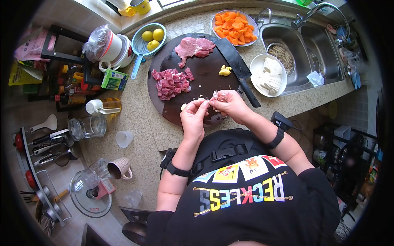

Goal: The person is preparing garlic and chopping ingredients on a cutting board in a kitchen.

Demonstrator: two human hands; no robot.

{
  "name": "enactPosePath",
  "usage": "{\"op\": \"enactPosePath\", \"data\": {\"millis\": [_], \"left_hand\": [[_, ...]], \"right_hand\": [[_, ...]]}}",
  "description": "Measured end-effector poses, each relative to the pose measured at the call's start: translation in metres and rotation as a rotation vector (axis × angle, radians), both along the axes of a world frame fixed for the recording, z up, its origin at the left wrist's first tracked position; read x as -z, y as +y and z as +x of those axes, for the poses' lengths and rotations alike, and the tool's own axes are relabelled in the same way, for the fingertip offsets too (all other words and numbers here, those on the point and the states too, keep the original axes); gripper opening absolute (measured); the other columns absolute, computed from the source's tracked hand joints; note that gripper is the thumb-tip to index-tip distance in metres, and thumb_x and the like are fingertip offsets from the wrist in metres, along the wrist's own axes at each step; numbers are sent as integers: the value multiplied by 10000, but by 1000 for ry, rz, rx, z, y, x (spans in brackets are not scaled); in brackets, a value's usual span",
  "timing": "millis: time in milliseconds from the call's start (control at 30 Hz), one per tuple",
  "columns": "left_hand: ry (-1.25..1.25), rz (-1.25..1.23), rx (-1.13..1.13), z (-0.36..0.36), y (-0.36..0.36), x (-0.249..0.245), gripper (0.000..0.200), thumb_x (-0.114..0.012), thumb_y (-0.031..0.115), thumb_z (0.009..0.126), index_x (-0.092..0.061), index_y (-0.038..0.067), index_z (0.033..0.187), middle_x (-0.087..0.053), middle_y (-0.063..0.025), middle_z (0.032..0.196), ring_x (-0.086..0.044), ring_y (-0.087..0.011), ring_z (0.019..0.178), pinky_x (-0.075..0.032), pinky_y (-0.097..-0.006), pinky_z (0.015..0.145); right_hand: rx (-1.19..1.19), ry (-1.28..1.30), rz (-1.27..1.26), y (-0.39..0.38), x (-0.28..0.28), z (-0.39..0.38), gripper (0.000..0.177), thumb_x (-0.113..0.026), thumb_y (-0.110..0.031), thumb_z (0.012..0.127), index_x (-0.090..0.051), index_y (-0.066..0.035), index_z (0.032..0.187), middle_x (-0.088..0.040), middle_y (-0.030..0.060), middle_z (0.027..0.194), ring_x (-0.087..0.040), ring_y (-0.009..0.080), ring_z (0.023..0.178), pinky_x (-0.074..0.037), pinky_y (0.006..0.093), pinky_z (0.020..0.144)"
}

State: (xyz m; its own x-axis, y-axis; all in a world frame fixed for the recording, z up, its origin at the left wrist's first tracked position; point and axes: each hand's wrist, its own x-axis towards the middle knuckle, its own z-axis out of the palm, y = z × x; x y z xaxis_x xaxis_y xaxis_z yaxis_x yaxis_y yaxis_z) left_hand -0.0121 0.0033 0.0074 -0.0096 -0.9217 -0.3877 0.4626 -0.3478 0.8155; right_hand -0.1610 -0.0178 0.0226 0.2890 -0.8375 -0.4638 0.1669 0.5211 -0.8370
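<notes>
Over the near edge of a round dark cutting board (164,65), my left hand (193,119) and my right hand (230,106) meet fingertip to fingertip. Both are closed in a pinch on a small garlic clove (207,101), mostly covered by the fingers. Papery garlic skin (215,94) shows at my right fingertips. Another pale clove (183,106) lies beside my left hand. Farther up the board are cubed raw meat (170,83), a larger slab of meat (195,48) and yellow ginger pieces (224,71). A cleaver (234,59) rests along the board's right side, its black handle pointing toward me.
Sliced carrots fill a bowl (255,21) at the back. A white plate (254,84) holds pale folded pieces beside the double sink (305,82). Left of the board are a blue strainer (139,50) with yellow-green fruit, an oil jug (108,106) and a plastic cup (124,139).
</notes>
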Motion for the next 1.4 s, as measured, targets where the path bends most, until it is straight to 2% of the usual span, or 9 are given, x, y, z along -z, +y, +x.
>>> {"op": "enactPosePath", "data": {"millis": [133,367,733,1167,1400], "left_hand": [[-153,-119,-4,-4,0,-5,95,-612,46,825,-624,9,912,-613,-8,778,-531,-45,633,-428,-168,567],[-105,-58,51,-3,0,-5,73,-612,71,833,-619,14,878,-603,1,804,-525,-31,651,-418,-165,557],[-191,-67,42,-1,-1,-1,96,-612,88,836,-603,8,888,-602,-10,780,-551,-55,640,-470,-183,573],[-320,-143,53,-3,0,-1,83,-614,82,835,-610,6,867,-591,3,757,-544,-45,636,-461,-181,567],[-381,-155,52,-4,2,0,101,-613,66,832,-624,-24,878,-569,-18,837,-547,-54,645,-472,-189,588]], "right_hand": [[0,28,1,-1,-2,0,83,-621,-125,816,-575,-57,801,-533,-24,631,-436,26,499,-320,182,411],[3,27,-4,-1,-5,0,44,-598,-90,799,-570,-62,782,-516,-45,622,-423,17,505,-297,179,413],[6,61,-22,-1,3,1,96,-629,-123,810,-575,-47,788,-544,-25,637,-447,23,507,-316,181,409],[4,98,16,-2,2,0,88,-626,-116,803,-575,-46,788,-554,-10,626,-468,35,487,-336,183,394],[44,100,10,0,9,3,65,-623,-76,772,-569,-39,769,-549,-11,615,-468,43,479,-341,198,400]]}}
